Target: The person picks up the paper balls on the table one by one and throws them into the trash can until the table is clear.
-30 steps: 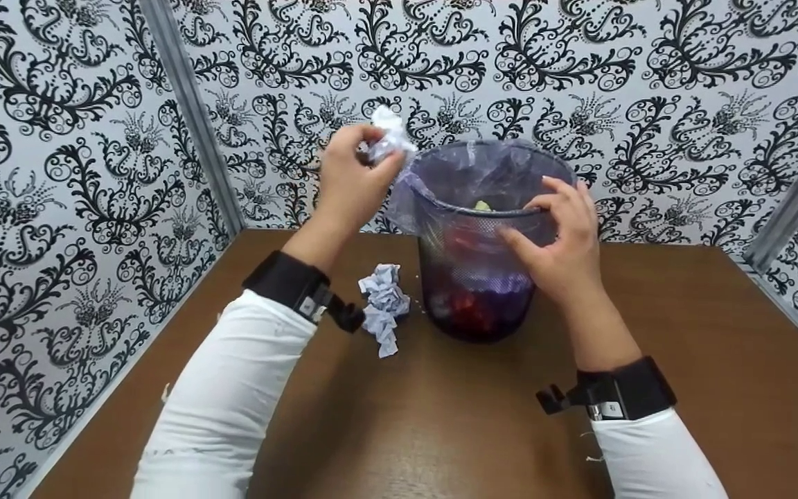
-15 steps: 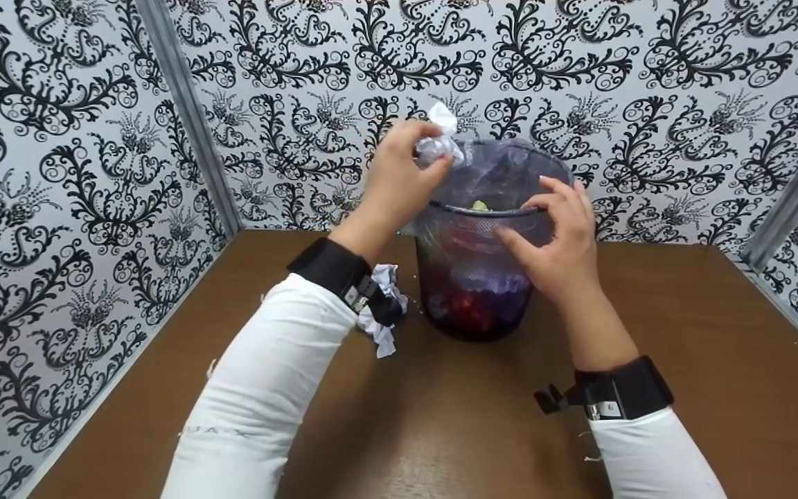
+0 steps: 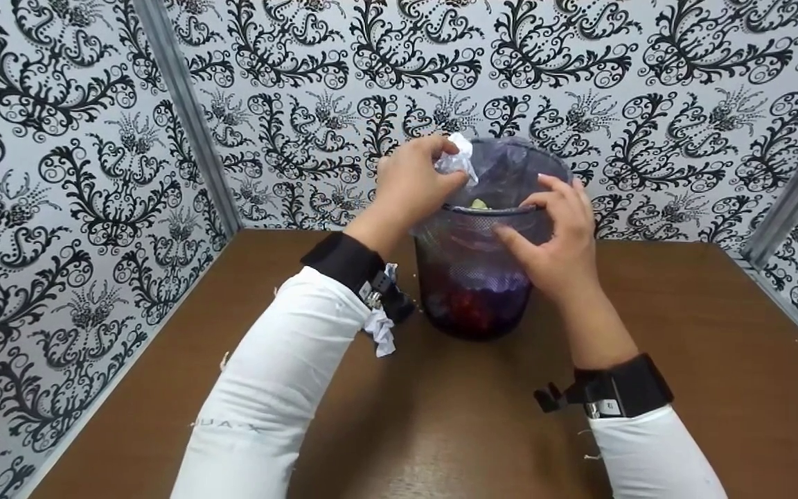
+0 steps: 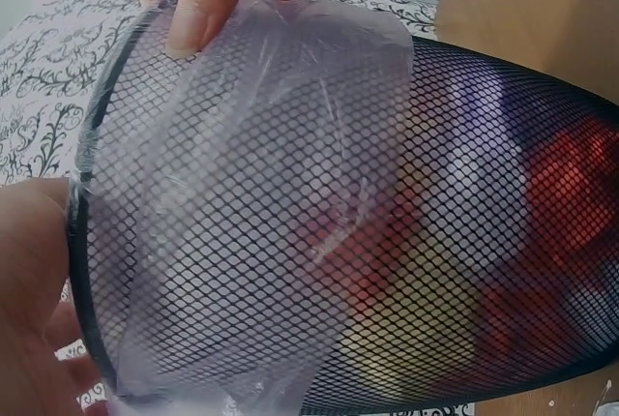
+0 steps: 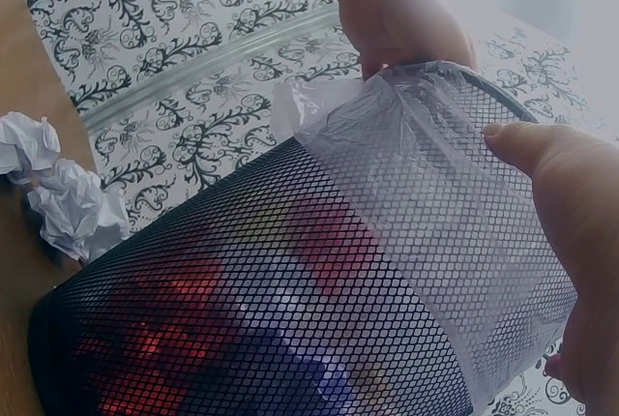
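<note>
A dark mesh wastebasket (image 3: 475, 277) stands on the table, lined with a thin purple plastic bag (image 3: 510, 166) folded over its rim. At the basket's left rim, my left hand (image 3: 413, 177) pinches a crumpled ball of white paper (image 3: 458, 158) between thumb and fingers. Across from it, my right hand (image 3: 562, 242) grips the near right rim, thumb outside and fingers over the edge. Through the mesh in the left wrist view show red things (image 4: 571, 193) and a yellow one (image 4: 411, 329). A yellow-green bit (image 3: 479, 204) peeks above the near rim in the head view.
More crumpled white paper (image 3: 380, 333) lies on the brown table (image 3: 482, 423) left of the basket, partly hidden by my left wrist strap. Patterned wall panels (image 3: 288, 138) close off the back and sides.
My left hand has moved right with the crumpled paper and then dipped a little, from beside the basket to its left rim. My right hand has stayed on the rim.
</note>
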The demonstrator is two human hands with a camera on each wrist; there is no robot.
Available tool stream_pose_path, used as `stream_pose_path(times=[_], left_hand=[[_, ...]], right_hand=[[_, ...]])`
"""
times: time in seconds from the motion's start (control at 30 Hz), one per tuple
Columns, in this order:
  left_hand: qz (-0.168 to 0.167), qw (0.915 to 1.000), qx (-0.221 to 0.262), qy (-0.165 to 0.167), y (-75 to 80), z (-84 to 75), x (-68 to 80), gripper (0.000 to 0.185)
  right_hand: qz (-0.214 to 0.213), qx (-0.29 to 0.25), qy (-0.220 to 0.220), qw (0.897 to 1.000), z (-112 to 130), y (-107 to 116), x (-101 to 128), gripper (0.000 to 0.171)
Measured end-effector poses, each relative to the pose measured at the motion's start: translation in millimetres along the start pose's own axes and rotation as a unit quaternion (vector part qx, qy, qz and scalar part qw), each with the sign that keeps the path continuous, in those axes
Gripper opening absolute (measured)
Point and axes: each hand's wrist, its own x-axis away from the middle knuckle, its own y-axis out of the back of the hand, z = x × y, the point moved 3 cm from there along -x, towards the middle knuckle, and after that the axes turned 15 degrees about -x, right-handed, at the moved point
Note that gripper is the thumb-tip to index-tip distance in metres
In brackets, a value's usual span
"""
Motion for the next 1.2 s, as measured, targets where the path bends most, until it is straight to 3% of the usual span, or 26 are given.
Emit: stream_pose_path(times=[0.23, 0.47, 0.67, 0.83, 0.93, 1.03, 1.2], left_hand=[[0.008, 0.9998, -0.006, -0.016, 1.4, 1.7, 3.9, 0.05], [-0.033, 0.9987, -0.009, -0.038, 9.6, 16.3, 14.3, 0.048], [-0.061, 0.9973, 0.011, -0.04, 14.9, 45.8, 25.0, 0.049], [-0.068, 0.9967, 0.009, -0.044, 5.1, 79.7, 46.1, 0.046], [-0.042, 0.9985, 0.01, -0.034, -11.3, 100.3, 62.4, 0.041], [0.005, 0.9998, 0.017, -0.001, -29.7, 117.7, 80.9, 0.043], [0.083, 0.9953, 0.022, 0.044, -59.3, 134.5, 110.4, 0.045]], right_hand=[[0.004, 0.004, -0.006, 1.0, 0, 0, 1, 0.042], [0.005, 0.004, -0.013, 1.0, 0, 0, 1, 0.042], [0.005, 0.004, -0.026, 1.0, 1, 1, 1, 0.043], [0.005, 0.008, -0.039, 0.999, 2, 0, 0, 0.044], [0.004, 0.007, -0.034, 0.999, 3, 1, 0, 0.043], [0.001, 0.003, -0.01, 1.0, 3, 1, -1, 0.043], [-0.001, -0.003, 0.01, 1.0, 2, 1, 0, 0.044]])
